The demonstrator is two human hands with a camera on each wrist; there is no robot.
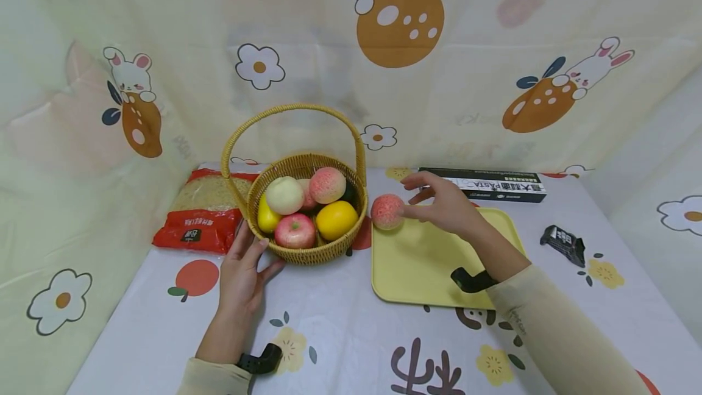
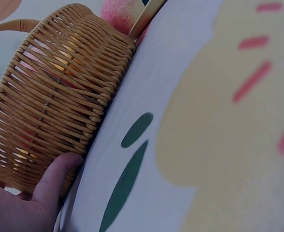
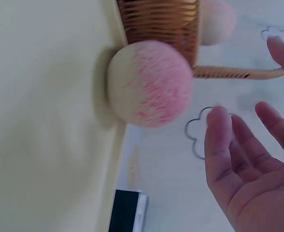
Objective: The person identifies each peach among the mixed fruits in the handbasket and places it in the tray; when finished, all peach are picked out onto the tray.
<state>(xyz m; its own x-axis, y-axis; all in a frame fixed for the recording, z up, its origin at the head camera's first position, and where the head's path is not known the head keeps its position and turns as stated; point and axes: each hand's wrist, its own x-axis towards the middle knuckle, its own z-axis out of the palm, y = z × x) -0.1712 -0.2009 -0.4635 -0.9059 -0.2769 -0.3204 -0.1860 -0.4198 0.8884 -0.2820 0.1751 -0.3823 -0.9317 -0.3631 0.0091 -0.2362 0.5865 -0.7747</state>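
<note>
Basket (image 1: 315,256): tan wicker, upright, arched handle raised; left hand (image 1: 240,280) touches its near left side.
Basket contents: pale peach (image 1: 284,195), pink peach (image 1: 327,185), red-pink apple (image 1: 295,231), yellow fruit (image 1: 337,220), heaped together.
Tray (image 1: 428,276): yellow, rectangular, flat, right of basket.
Loose peach (image 1: 387,211): round, cream and pink; positioned at tray's far left corner; right hand (image 1: 446,207) just beside it.

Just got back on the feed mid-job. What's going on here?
A person is working with a wicker basket of fruit and a yellow tray. Their left hand touches the basket's lower side. The right hand is beside a pink peach at the tray's far left corner, fingers spread; the right wrist view shows a gap between them, so the peach isn't gripped.
</note>
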